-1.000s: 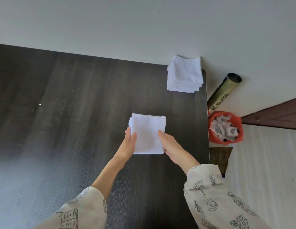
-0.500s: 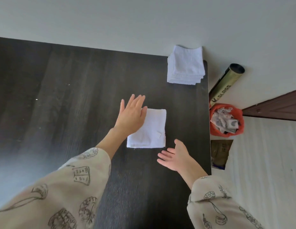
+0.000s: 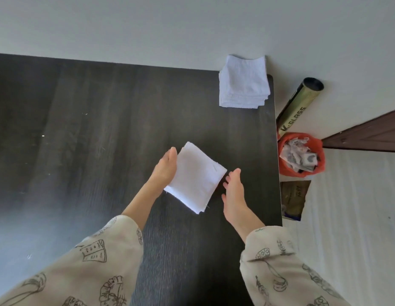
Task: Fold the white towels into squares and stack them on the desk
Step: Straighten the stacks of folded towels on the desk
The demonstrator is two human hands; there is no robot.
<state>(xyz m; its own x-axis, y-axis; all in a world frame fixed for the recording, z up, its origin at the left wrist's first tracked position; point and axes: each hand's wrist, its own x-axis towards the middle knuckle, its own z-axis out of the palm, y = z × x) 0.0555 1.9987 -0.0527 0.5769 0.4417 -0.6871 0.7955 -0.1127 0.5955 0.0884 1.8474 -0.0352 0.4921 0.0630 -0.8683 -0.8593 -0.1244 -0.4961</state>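
Note:
A white towel folded into a square sits turned like a diamond over the middle of the dark desk. My left hand holds its left edge, with the fingers hidden beneath the cloth. Beside the towel's right corner is my right hand, fingers straight and apart from the cloth, holding nothing. A stack of several folded white towels lies at the desk's far right corner, against the wall.
The desk's right edge runs close to my right hand. Beyond it on the floor stand an orange bin of crumpled paper, a gold tube leaning on the wall, and a brown packet.
My left hand went from pressing flat on the towel to holding its left edge, and the towel has turned at an angle. My right hand moved up beside its right corner.

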